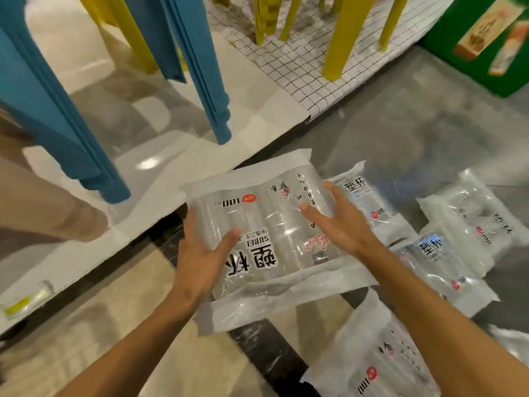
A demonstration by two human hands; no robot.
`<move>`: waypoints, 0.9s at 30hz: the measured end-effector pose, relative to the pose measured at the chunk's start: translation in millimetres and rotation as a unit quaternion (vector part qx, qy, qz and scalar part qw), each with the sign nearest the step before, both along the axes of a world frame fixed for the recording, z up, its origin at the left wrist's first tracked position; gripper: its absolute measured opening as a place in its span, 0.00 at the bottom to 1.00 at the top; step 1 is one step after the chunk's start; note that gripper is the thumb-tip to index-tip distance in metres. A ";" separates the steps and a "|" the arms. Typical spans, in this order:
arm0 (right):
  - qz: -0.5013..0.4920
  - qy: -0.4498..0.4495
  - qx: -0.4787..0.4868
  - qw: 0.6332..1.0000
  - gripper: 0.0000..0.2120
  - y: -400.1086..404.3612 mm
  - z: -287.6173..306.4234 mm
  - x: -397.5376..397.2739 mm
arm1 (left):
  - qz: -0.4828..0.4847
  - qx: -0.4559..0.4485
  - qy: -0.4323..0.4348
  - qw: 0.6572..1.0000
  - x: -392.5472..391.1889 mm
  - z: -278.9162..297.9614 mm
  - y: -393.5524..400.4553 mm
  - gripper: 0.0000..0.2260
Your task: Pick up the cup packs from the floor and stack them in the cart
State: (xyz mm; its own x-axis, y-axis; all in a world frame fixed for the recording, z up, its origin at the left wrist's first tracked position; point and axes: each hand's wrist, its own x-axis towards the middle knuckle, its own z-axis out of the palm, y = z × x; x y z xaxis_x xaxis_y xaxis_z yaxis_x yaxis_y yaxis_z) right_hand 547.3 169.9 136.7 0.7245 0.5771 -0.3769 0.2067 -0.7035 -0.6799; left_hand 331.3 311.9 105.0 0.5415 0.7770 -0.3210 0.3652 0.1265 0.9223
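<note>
A clear plastic cup pack (266, 233), printed with black characters and a red "100 pcs" mark, is held above the floor (429, 133) between both hands, its print upside down to the camera. The left hand (200, 253) grips the pack's left edge, thumb curled over the top face and fingers wrapped round the side beneath. The right hand (340, 222) lies on the pack's right portion with fingers straight and spread, palm pressed flat on the film. Further cup packs lie on the floor to the right: one (369, 202) just behind the right hand, one (440, 262) beside the right forearm, one (472, 216) toward the right edge of view, and one (378, 356) under the right forearm near the bottom edge; the first is partly covered by the held pack. Blue stool legs (206, 75) stand on the pale tiles at the upper left, yellow stool legs (340, 38) on a grid-patterned sheet (292, 70) at the top. A green carton (486, 38) occupies the upper right corner. No cart can be seen.
</note>
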 end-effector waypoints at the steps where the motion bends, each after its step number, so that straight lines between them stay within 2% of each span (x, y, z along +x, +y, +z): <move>1: -0.005 -0.003 0.003 1.000 0.36 -2.8 36.7 -6.0 | -0.009 0.005 -0.001 1.000 -4.0 37.2 -1.6 0.32; 5: -0.029 -0.013 0.020 0.999 0.31 -2.9 208.4 -21.5 | -0.018 0.027 -0.035 0.999 -14.3 197.2 12.3 0.31; 7: -0.033 -0.028 0.034 0.999 0.30 7.1 298.5 -24.6 | -0.019 0.054 -0.038 0.998 -15.2 284.3 28.1 0.35; 8: -0.038 -0.034 0.042 0.998 0.30 12.6 342.9 -24.5 | -0.021 0.071 -0.040 0.996 -14.6 329.1 37.1 0.37; 12: -0.037 -0.047 0.093 0.994 0.34 39.4 521.4 -34.0 | -0.018 0.126 -0.044 0.991 -21.8 512.7 70.3 0.34; 13: -0.041 -0.048 0.105 0.992 0.33 46.0 561.5 -36.8 | -0.023 0.140 -0.045 0.989 -26.0 552.3 79.8 0.36; 16: -0.028 -0.061 0.122 0.990 0.20 61.2 672.5 -56.5 | -0.029 0.172 -0.054 0.983 -50.2 666.5 99.8 0.39; 17: -0.022 -0.064 0.131 0.989 0.19 67.1 705.3 -66.2 | -0.028 0.180 -0.056 0.982 -60.5 700.6 104.7 0.39; 21: 0.015 -0.067 0.173 0.983 0.27 88.6 786.2 -104.2 | 0.004 0.192 -0.065 0.979 -109.4 795.3 110.4 0.28; 24: 0.071 -0.064 0.204 0.974 0.23 115.9 822.3 -146.4 | 0.062 0.207 -0.044 0.975 -173.3 835.9 106.3 0.30; 27: 0.162 -0.060 0.217 0.961 0.26 147.3 839.0 -197.6 | 0.160 0.214 -0.025 0.963 -244.7 854.6 92.6 0.39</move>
